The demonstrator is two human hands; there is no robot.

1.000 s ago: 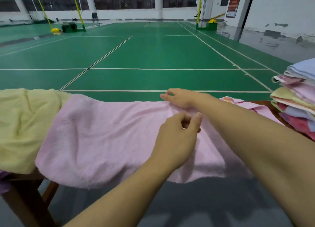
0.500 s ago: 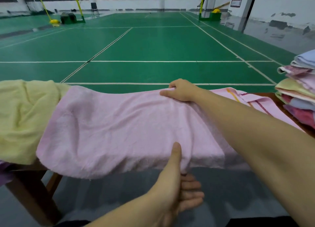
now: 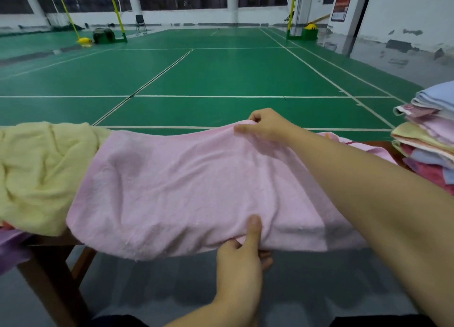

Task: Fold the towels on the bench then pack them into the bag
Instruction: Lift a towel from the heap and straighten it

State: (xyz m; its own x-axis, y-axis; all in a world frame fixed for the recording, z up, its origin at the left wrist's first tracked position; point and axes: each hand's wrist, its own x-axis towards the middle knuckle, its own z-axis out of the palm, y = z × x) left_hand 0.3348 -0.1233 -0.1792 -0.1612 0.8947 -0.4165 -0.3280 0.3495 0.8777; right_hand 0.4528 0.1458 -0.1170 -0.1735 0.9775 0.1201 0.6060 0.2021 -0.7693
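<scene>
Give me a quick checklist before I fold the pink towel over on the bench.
1. Near edge held: ok. The left hand pinches the near edge of the pink towel, thumb on top.
2. Far edge held: ok. The right hand grips the far edge, lifted a little.
3. Both grips in line across the towel: ok, roughly.
4. Towel flat: not ok. Wrinkles run across the middle.
5. Left end free: cannot tell. The yellow towel lies against it; which one overlaps is unclear.
6. Landing side free: ok. The stack of folded towels sits apart at the right.
7. Bag within reach: cannot tell, none in view.
</scene>
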